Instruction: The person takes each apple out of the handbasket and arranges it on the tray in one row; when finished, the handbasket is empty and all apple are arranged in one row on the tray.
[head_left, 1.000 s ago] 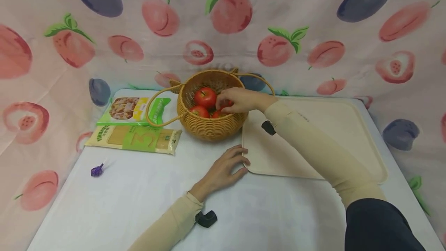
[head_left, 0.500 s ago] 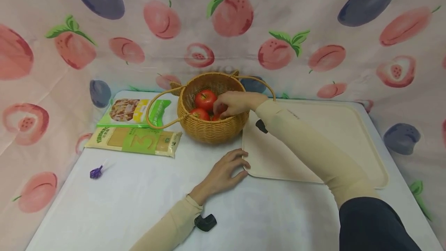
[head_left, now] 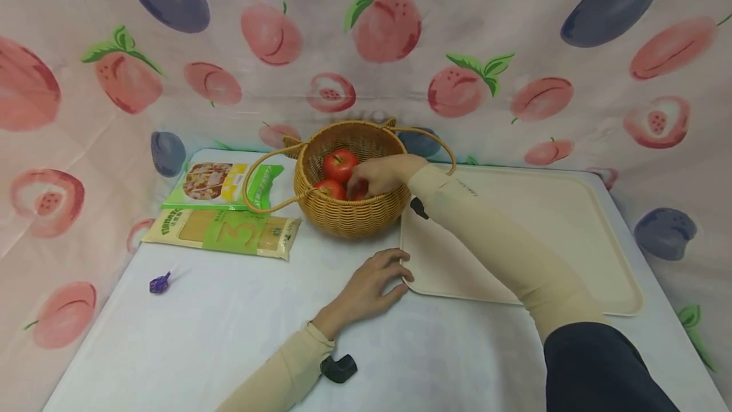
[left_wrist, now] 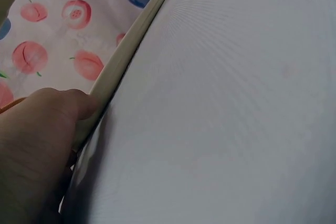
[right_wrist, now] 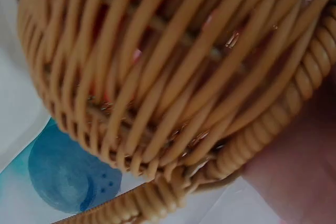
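In the head view my right hand [head_left: 380, 173] reaches over the right rim of a round wicker basket [head_left: 349, 218]. Its fingers curl down round a red apple [head_left: 359, 193], mostly hidden beneath them. Two more red apples are in the basket, one at the back [head_left: 340, 164] and one at the front left [head_left: 330, 189]. From the right wrist, the basket's weave [right_wrist: 157, 61] fills the view, red showing through the gaps. My left hand [head_left: 366, 288] rests at the near left corner of a cream tray [head_left: 457, 272], fingers spread, fingertips touching its rim.
Left of the basket lie a green-and-white food packet [head_left: 229, 184] and a pack of dry noodles [head_left: 223, 233]. A small purple-wrapped sweet [head_left: 159, 283] sits nearer on the white table [head_left: 229, 329]. One basket handle [head_left: 269, 210] loops over the packet. A fruit-print cloth [head_left: 257, 100] hangs behind.
My right hand has moved left and lower into the basket, its fingers closing round the apple. The left hand stays at the tray's corner.
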`<state>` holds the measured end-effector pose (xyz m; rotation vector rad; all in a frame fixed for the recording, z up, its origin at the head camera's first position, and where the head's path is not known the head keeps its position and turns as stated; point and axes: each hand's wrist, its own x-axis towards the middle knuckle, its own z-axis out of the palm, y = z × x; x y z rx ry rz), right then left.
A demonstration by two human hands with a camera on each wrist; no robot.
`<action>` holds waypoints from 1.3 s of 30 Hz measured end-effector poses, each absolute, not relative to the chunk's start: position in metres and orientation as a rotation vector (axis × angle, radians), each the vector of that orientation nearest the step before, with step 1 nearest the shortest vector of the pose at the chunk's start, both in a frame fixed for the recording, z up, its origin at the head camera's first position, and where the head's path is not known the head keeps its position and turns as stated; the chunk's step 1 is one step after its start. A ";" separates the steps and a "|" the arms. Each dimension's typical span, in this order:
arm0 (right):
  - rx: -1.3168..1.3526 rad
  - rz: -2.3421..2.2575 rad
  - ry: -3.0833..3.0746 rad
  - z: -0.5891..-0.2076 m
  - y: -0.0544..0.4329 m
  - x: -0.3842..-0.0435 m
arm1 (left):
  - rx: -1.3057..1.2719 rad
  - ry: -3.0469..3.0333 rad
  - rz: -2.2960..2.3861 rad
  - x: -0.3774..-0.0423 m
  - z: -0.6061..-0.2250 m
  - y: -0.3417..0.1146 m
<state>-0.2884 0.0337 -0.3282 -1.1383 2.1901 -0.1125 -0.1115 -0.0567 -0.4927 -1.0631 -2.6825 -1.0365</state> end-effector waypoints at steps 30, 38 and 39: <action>-0.807 0.107 2.057 -0.331 0.017 -0.290 | -1.071 -2.675 -1.033 -0.113 -0.493 -0.059; -0.875 0.047 2.058 -0.340 0.019 -0.294 | -1.076 -2.672 -1.011 -0.113 -0.495 -0.059; -0.888 0.037 2.055 -0.341 0.019 -0.294 | -1.074 -2.675 -1.012 -0.112 -0.495 -0.059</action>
